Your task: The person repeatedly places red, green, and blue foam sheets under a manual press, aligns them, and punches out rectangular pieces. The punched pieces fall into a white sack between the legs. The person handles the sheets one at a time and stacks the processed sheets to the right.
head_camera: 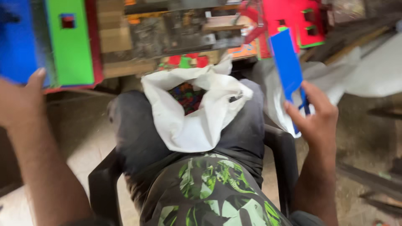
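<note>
My left hand (19, 100) grips the lower edge of a large panel with blue, green and red faces (69, 42) at the upper left. My right hand (316, 115) holds a flat blue plastic strip (287, 62) that points up and away from me. An open white sack (197, 113) rests on my lap, with small red, blue and green pieces (188, 96) showing inside its mouth. I sit on a dark plastic chair (282, 150), in dark trousers and a leaf-patterned shirt.
A red panel with green-edged cut-outs (299, 21) stands at the upper right. Wooden boards and a cluttered bench (176, 29) lie ahead. A large white bag (372, 71) lies on the right. Metal bars (372, 180) rest on the floor at right.
</note>
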